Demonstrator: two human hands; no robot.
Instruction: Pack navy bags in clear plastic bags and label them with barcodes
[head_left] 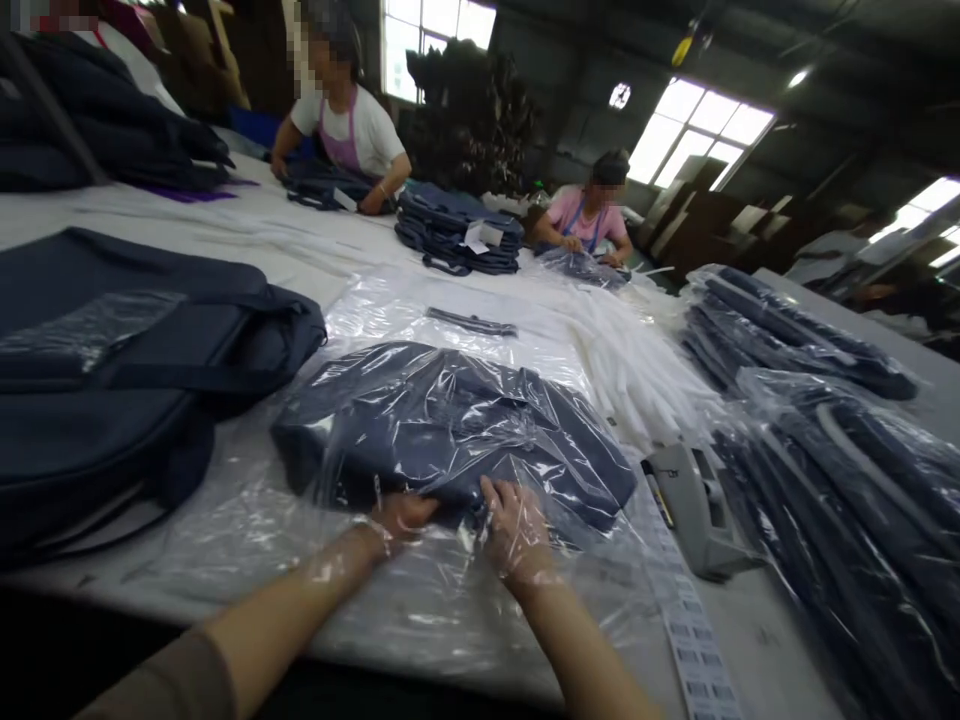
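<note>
Fitting the dark blue fabric bag (450,440) into a clear plastic sleeve (300,560) seems to be the step in hand, as I judge it from my remote post. I take the grey tape dispenser (709,520) as my landmark: the bag lies to the left of it, its right end just beside, with shiny film over its top. Both hands are further left than the dispenser, at the near edge of the bag, and film glares on the right hand (517,530) and on the left wrist, so they appear to be inside the sleeve. My right fingers are bent against this near edge, but the thumb is hidden, so I cannot tell if they pinch it. The left hand (405,512) touches the same edge, its fingers mostly covered; its grip I cannot tell either. The next move calls, I think, for a gentle, even push away from me, seating the bag deeper without tearing the thin film.
</note>
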